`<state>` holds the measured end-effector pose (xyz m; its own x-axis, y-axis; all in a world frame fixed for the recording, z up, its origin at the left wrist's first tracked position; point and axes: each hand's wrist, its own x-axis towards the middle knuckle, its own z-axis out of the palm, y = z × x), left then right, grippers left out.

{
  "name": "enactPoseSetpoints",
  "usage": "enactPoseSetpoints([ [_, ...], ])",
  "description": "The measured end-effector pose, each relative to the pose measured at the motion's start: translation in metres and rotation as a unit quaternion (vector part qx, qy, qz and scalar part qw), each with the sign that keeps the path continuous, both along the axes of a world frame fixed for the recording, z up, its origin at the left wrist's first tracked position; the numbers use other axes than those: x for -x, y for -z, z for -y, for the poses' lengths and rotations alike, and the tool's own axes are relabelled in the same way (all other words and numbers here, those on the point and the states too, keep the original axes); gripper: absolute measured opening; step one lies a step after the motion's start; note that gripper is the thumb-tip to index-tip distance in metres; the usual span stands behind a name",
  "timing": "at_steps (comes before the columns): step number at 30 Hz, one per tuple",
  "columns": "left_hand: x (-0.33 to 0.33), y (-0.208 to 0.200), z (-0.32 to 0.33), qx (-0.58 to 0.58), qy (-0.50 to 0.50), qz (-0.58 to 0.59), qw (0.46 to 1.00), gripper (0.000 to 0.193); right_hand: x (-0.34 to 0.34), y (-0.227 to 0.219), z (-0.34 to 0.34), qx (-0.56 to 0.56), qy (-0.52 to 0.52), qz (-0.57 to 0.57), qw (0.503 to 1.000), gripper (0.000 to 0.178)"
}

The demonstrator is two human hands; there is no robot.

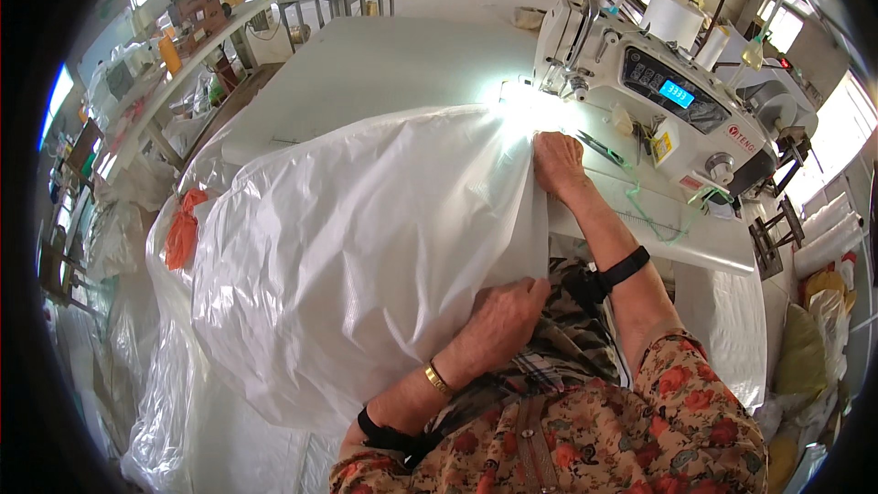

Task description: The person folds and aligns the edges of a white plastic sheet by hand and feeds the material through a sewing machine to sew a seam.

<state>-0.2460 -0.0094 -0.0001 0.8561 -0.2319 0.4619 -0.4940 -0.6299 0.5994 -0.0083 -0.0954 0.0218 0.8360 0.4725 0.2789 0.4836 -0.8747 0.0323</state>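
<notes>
head: left hand [508,317] and right hand [559,165] touch crinkled, glossy sheeting [366,238].

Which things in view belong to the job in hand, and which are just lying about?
In the job:
white plastic sheet, left hand and right hand at its edge
sewing machine, its light on the sheet

Apparently lying about:
dark pointed tool, untouched
orange plastic, left
olive sack, lower right

the plastic sheet [366,220] is white; at two o'clock, a white sewing machine [599,59] with a black control panel [640,82] and blue display [677,93]; at three, green thread [633,194]; at five, a tan shirt [594,421] patterned with red roses; at six, a gold watch [438,379]; at nine, an orange-red bundle [183,229].
</notes>
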Motion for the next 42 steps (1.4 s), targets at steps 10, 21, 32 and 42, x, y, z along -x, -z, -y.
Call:
enactPoseSetpoints([
  [10, -0.002, -0.004, 0.002, -0.006, 0.015, -0.019, 1.0, 0.01, -0.005, -0.012, 0.0, 0.03, 0.042, -0.084, 0.995, 0.007],
  [21, -0.002, -0.001, 0.001, 0.006, 0.021, -0.03, 0.999, 0.01, -0.016, -0.003, 0.004, -0.003, -0.015, -0.058, 0.998, 0.014],
  [32, -0.003, 0.0, 0.008, -0.018, -0.002, -0.026, 1.0, 0.01, -0.013, -0.013, 0.001, 0.081, -0.055, -0.061, 0.993, 0.008],
  [42, -0.004, -0.003, 0.016, -0.059, -0.021, -0.029, 0.998, 0.009, -0.016, -0.009, 0.0, 0.071, -0.051, -0.032, 0.996, 0.004],
])
